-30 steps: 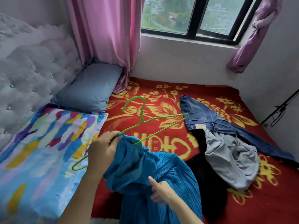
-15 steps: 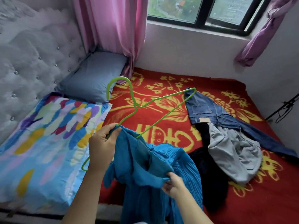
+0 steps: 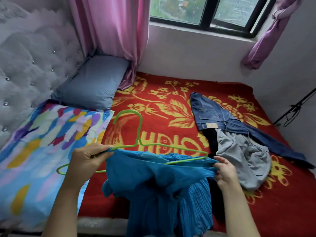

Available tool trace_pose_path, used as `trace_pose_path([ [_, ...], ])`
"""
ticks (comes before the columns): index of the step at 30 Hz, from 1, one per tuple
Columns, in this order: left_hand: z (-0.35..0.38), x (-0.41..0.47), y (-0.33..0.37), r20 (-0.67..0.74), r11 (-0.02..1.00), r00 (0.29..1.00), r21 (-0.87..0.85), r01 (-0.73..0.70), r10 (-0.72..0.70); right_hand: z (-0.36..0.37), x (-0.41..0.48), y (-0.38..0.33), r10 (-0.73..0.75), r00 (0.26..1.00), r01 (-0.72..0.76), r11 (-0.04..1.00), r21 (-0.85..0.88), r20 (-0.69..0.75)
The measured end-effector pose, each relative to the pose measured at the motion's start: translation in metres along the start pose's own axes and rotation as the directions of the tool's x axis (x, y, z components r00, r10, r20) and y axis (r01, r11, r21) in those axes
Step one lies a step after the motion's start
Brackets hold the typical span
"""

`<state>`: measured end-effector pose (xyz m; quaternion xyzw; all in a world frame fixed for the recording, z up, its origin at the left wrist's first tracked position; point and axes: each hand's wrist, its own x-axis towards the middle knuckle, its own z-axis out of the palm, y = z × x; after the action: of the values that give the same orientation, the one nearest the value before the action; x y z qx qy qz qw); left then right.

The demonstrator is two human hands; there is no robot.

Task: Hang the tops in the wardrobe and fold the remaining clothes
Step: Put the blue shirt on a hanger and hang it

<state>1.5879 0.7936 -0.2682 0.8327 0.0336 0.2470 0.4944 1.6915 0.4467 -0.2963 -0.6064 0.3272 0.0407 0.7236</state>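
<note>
A blue pleated top [image 3: 159, 183] hangs in front of me over the near edge of the bed. My left hand [image 3: 87, 159] pinches its left shoulder together with the green wire hanger [image 3: 139, 132]. My right hand [image 3: 224, 170] grips the top's right shoulder by the hanger's right end. The hanger's right arm lies partly inside the neckline; its left end sticks out below my left hand. Blue jeans [image 3: 220, 117], a grey garment [image 3: 242, 156] and a black garment [image 3: 211, 139] lie piled on the right of the bed.
A red and yellow flowered blanket [image 3: 153, 103] covers the bed. A colourful pillow [image 3: 42, 151] and a grey pillow [image 3: 94, 82] lie at left by the tufted headboard [image 3: 29, 62]. Pink curtain [image 3: 116, 31] and window [image 3: 205, 11] stand behind. A black stand [image 3: 294, 108] leans at right.
The hanger has swung down to level, its right arm now inside the neckline. My right hand rose from the lower fabric to the top's right shoulder and pulled it out.
</note>
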Motion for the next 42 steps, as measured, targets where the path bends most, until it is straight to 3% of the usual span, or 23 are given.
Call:
trace_pose_path([
  [4,-0.006,-0.006,-0.004,0.071,1.0,0.997,-0.015,0.003,-0.002,-0.003,0.0,-0.023,-0.182,0.983,0.178,0.963,-0.201,-0.002],
  [8,-0.007,-0.008,0.0,0.135,0.994,0.989,-0.086,0.065,-0.053,0.004,-0.005,-0.03,-0.345,0.938,0.333,0.856,-0.395,0.041],
  [13,-0.009,-0.009,0.012,0.212,0.981,0.974,-0.152,0.119,-0.085,0.021,-0.025,-0.03,-0.525,0.825,0.523,0.565,-0.638,0.211],
  [19,-0.009,-0.002,0.018,0.235,0.984,0.968,-0.133,0.122,-0.088,0.047,-0.036,-0.033,-0.62,0.69,0.651,0.305,-0.695,0.373],
  [22,-0.021,0.0,0.012,0.1,0.981,0.989,-0.144,0.126,-0.113,0.044,-0.019,-0.047,-0.646,0.721,0.58,0.364,-0.728,0.251],
  [25,-0.029,0.001,0.007,-0.053,0.991,0.997,-0.122,0.051,-0.058,0.033,0.006,-0.045,-0.524,0.829,0.453,0.426,-0.783,0.194],
  [27,-0.027,0.0,0.01,-0.053,0.989,0.998,-0.142,0.031,-0.039,0.03,0.016,-0.038,-0.409,0.892,0.394,0.5,-0.771,0.191],
  [30,-0.022,-0.002,0.013,0.016,0.983,0.995,-0.155,0.097,-0.096,0.03,0.022,-0.035,-0.335,0.925,0.358,0.621,-0.697,0.177],
  [37,-0.031,-0.007,0.007,0.163,0.956,0.97,-0.204,0.211,-0.179,0.03,0.009,-0.045,-0.351,0.906,0.42,0.676,-0.605,0.237],
  [40,-0.029,-0.005,0.004,0.199,0.95,0.96,-0.201,0.238,-0.199,0.039,-0.007,-0.051,-0.409,0.855,0.512,0.565,-0.647,0.319],
  [42,-0.019,-0.001,0.009,0.259,0.971,0.954,-0.141,0.195,-0.154,0.055,-0.025,-0.048,-0.442,0.774,0.63,0.458,-0.627,0.454],
])
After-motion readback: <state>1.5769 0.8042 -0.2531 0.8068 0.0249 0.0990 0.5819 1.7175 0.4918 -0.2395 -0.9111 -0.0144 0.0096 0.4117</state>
